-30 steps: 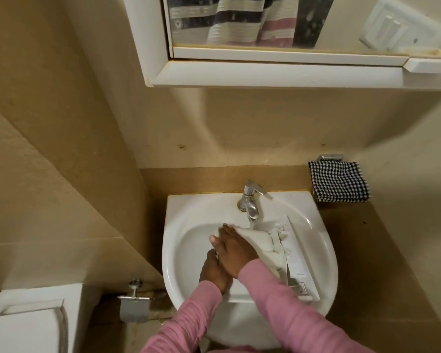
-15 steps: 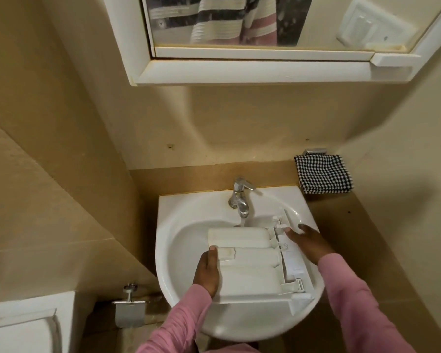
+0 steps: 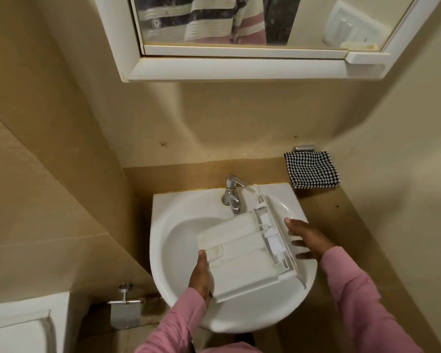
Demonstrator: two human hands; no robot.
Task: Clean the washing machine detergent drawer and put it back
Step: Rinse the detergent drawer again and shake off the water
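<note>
The white plastic detergent drawer (image 3: 242,256) is upside down over the white basin (image 3: 178,225), tilted, its front panel toward the right. My left hand (image 3: 201,273) grips the drawer's near left edge, thumb on top and fingers hidden beneath. My right hand (image 3: 307,239) holds the front panel from the right, thumb at the panel's upper edge and fingers spread along its outer face. The chrome tap (image 3: 231,193) stands just behind the drawer's far corner.
A black-and-white checked cloth (image 3: 312,173) hangs on a holder at the basin's back right. A mirror cabinet (image 3: 239,70) juts out overhead. A toilet-roll holder (image 3: 124,310) and a white cistern (image 3: 18,324) are at lower left.
My right hand left the drawer's underside and took hold of the front panel. The drawer has since lifted and swung, its front panel end now raised toward the tap.
</note>
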